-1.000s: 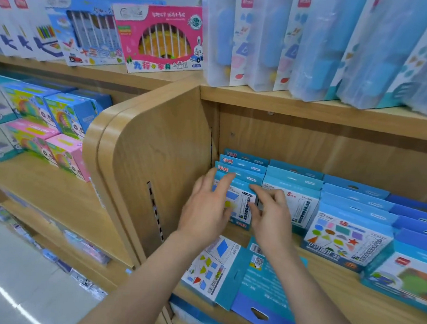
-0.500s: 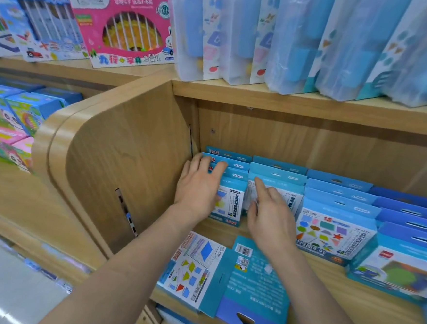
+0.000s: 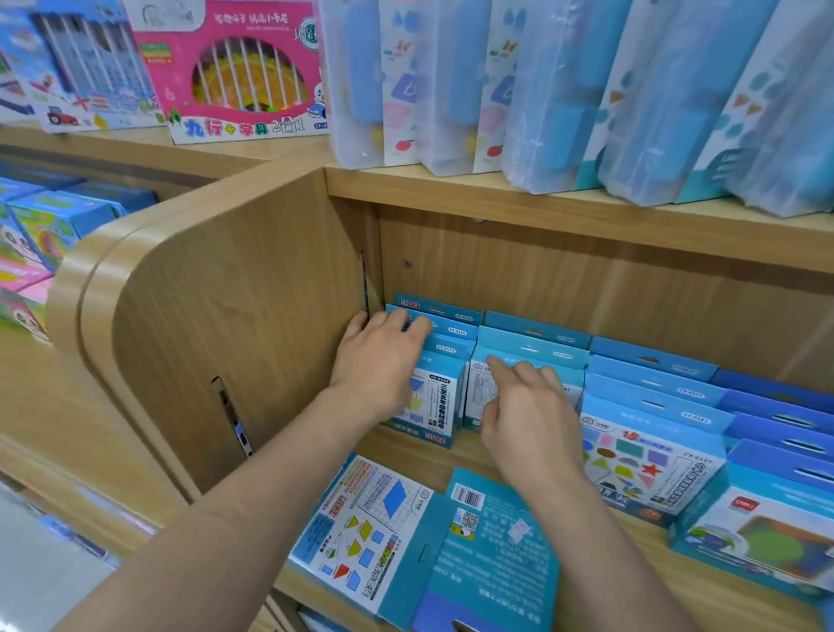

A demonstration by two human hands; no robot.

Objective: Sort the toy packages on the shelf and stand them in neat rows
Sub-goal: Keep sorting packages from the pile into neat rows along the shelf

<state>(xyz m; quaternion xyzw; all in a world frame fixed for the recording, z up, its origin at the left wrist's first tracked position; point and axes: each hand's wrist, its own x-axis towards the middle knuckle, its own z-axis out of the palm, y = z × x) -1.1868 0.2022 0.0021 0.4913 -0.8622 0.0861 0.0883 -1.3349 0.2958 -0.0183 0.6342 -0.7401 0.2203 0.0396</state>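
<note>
- Standing packages: light blue headers, white fronts.
- Flat package: white with blue, yellow, red shapes.
- Face-down package: teal, darker blue end.
- Upper box: pink.
- Shelf: pale wood grain.

a shop: wooden display shelves stocked with rows of identical boxed toy packages, more hanging at twelve o'clock.

Smooth wood-grain shelf; glossy cardboard packages
</note>
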